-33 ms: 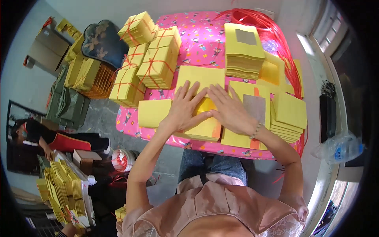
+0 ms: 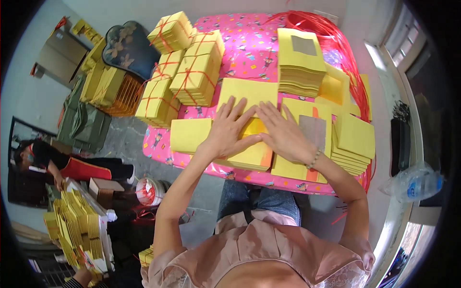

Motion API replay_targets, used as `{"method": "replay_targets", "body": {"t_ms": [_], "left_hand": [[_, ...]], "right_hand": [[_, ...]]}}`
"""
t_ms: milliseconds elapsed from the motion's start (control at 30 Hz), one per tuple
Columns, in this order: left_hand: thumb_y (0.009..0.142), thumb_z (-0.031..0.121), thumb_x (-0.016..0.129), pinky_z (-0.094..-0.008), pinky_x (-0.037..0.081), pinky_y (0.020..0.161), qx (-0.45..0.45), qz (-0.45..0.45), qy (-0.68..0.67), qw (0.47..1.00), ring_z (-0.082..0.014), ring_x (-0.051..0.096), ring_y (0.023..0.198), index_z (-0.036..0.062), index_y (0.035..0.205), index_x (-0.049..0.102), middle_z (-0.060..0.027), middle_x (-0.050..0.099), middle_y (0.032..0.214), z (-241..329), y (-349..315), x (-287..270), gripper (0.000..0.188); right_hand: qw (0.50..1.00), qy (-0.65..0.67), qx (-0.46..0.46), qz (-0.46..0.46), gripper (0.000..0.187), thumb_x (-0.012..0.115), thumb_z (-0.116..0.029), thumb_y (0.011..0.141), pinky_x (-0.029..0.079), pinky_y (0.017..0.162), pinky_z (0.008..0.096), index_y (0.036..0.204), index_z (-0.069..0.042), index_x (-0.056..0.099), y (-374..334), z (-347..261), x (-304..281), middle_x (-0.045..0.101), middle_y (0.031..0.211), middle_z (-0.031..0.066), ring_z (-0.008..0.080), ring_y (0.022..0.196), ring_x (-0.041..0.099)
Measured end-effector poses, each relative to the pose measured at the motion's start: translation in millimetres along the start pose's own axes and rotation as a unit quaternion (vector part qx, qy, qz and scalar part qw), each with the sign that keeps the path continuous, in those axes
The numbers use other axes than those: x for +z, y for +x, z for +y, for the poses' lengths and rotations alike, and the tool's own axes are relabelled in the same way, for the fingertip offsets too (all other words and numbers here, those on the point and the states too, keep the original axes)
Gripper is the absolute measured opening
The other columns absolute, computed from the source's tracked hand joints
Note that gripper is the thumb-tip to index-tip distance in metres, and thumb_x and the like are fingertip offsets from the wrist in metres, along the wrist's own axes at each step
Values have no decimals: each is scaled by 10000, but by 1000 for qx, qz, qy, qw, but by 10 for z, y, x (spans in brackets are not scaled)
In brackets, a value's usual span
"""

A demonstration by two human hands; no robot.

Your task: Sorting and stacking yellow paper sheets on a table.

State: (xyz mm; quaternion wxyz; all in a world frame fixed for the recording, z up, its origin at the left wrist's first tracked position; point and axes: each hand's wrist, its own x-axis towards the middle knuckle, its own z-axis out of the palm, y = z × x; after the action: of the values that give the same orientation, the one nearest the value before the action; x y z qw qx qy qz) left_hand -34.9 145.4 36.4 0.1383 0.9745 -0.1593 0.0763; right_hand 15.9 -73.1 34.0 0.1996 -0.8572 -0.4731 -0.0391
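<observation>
My left hand lies flat, fingers spread, on yellow paper in front of me. Beside it, thumbs almost touching, my right hand is also flat and open, with a beaded bracelet at its wrist. Under them is a stack of yellow paper with an orange patch at one corner; the far part is a folded-over yellow sheet. A single yellow sheet with a grey square and orange strip lies right of my right hand. Left of my left hand sits a small folded yellow stack.
Bundles of yellow paper tied with red string stand at the table's left. A tall yellow stack, a fanned stack and red plastic strands are on the right. A pink patterned cloth covers the table. A co-worker is at far left.
</observation>
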Motion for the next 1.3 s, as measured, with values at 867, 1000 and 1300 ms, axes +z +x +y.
{"method": "replay_targets", "body": {"t_ms": [867,1000,1300], "left_hand": [[990,555,483,-485,132,1224,1,19,-260,966,-390,101,1517,116,1541,340,-245,236,1599,-491,-78,104,719],[980,354,609,-431,288,1172,-21,132,-412,901,-316,318,1462,105,1442,504,-212,446,1498,-514,-122,68,535],[886,347,717,-344,524,735,-267,236,-295,887,-226,654,790,1,1272,603,-109,677,877,-278,-268,-278,531]], "right_hand": [[1000,-17,0,-11,517,582,-326,970,279,1142,505,1413,-73,498,101,55,-85,471,1475,165,332,1391,405],[997,-40,-19,63,360,665,-237,916,402,1014,447,1220,-50,616,253,109,-78,616,1253,143,320,1171,570],[964,-130,-120,198,169,673,-190,894,517,644,367,1012,-69,664,400,168,47,657,808,70,238,687,652]]}}
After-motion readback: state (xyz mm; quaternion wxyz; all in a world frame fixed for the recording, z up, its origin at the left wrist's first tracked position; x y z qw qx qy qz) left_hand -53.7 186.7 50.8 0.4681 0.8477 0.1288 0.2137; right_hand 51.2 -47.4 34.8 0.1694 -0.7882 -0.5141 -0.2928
